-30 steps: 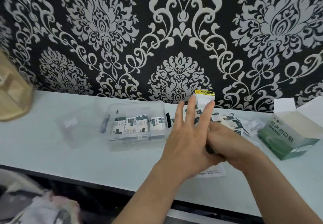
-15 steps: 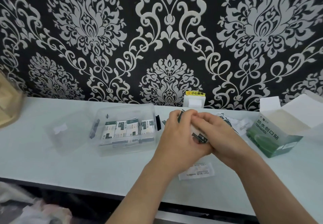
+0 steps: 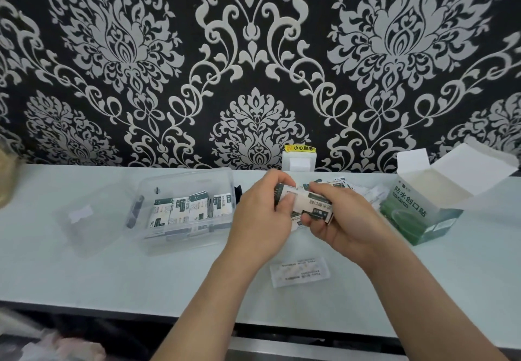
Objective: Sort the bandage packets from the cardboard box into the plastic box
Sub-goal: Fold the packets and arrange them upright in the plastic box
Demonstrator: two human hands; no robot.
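Bandage packets [image 3: 306, 205] sit stacked above the table [image 3: 84, 276], left hand [image 3: 259, 219] and right hand [image 3: 346, 219] both curled round them, so I'd square the edges before slotting them into the plastic box [image 3: 183, 245].

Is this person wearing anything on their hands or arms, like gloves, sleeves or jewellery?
Both are bare. The left hand and right hand wear no gloves, and I see no rings, watch or bracelet. The forearms are uncovered too; no sleeve shows in the picture.
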